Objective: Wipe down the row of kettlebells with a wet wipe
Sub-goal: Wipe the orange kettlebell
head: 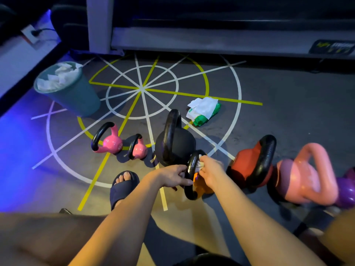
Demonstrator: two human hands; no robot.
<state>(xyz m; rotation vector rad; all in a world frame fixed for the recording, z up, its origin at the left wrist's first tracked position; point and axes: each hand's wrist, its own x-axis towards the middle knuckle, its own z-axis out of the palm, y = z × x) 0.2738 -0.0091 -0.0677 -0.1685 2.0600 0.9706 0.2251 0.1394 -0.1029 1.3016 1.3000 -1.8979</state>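
Observation:
Several kettlebells stand in a row on the gym floor: a pink one (110,141), a smaller pink one (138,148), a large black one (175,144), a small orange one with a black handle (199,186), a red one (249,166), a salmon one (307,177) and a purple one (345,191) at the right edge. My left hand (172,176) grips the orange kettlebell's black handle. My right hand (210,169) holds a white wet wipe (199,164) against the top of that handle.
A teal bin (76,96) full of used wipes stands at the back left. A green wipe packet (204,111) with loose white wipes lies behind the black kettlebell. My sandalled foot (123,186) is near the row. A machine frame (211,41) runs along the back.

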